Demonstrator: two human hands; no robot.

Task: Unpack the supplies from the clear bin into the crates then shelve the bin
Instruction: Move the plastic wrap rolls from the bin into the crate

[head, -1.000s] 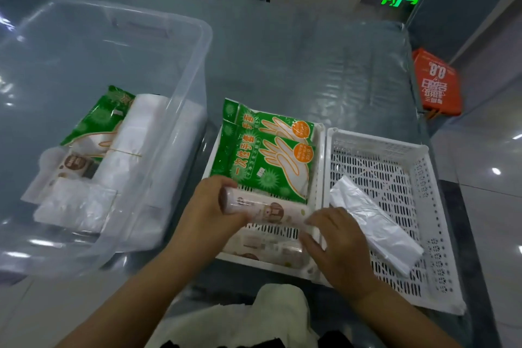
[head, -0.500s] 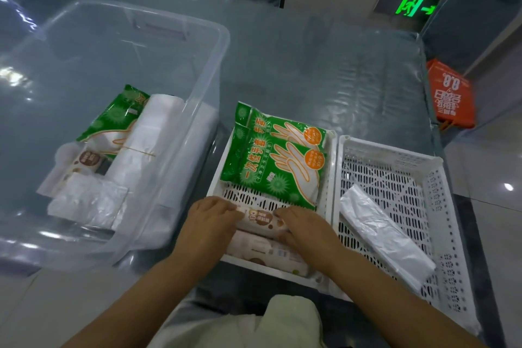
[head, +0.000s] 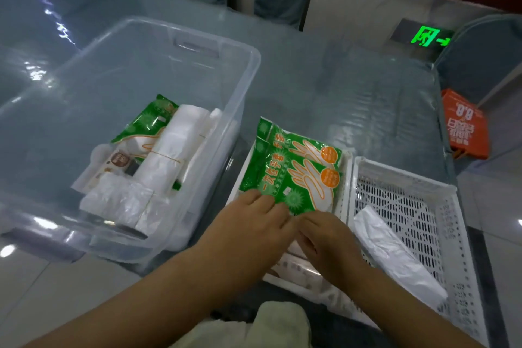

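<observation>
Nearest the person, both hands are down in the left white crate [head: 346, 178]. The left hand [head: 254, 223] lies flat, fingers loosely spread, fingertips resting on the near edge of the green glove packets [head: 293, 172]. The right hand [head: 324, 237] sits just beside it, fingers curled downward over something pale below; whether it pinches that or only presses it cannot be told, since the hands cover it. A pale roll-shaped pack [head: 293, 265] shows at the crate's near end, partly hidden under the wrists. To the right, touching the first crate, the right white crate [head: 440, 206] holds one white bag bundle [head: 395, 254], long axis running near-right to far-left. Farther off and to the left stands the clear bin [head: 234, 87], far from emptied: a green packet [head: 149, 121], a white bag roll [head: 172, 150], a brown-labelled pack [head: 113, 164] and a clear wrapped bundle [head: 118, 200] lie in it, the roll's long axis pointing away from the person. Judgement: the next reach goes left and forward over the bin wall; the left hand is the nearer one, and the roll lies roughly in line with that forearm.
</observation>
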